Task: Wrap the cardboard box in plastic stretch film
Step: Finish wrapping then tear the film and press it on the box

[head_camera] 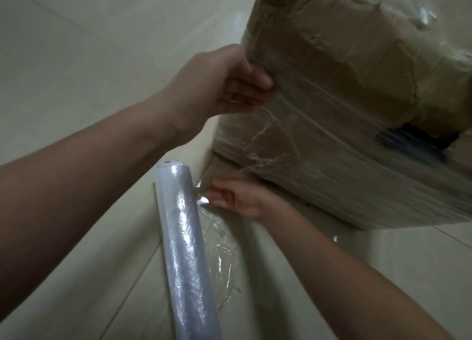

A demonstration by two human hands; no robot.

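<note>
Cardboard box (344,84), seemingly tipped up, gripped at its near edge by curled left hand (229,84), thumb on the film-covered face. Below it, right hand (237,196) at the loose stretch film (219,250) just beside the roll (184,237), lying between both forearms; pinching or merely touching, cannot tell. Risks: tearing the crumpled strand by tugging hard; dropping the box through a slipping one-handed grip.

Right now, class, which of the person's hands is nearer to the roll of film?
Right. The right hand lies just beside the upper end of the roll, at the loose film. The left hand is higher up, gripping a corner of the cardboard box, apart from the roll.
</note>
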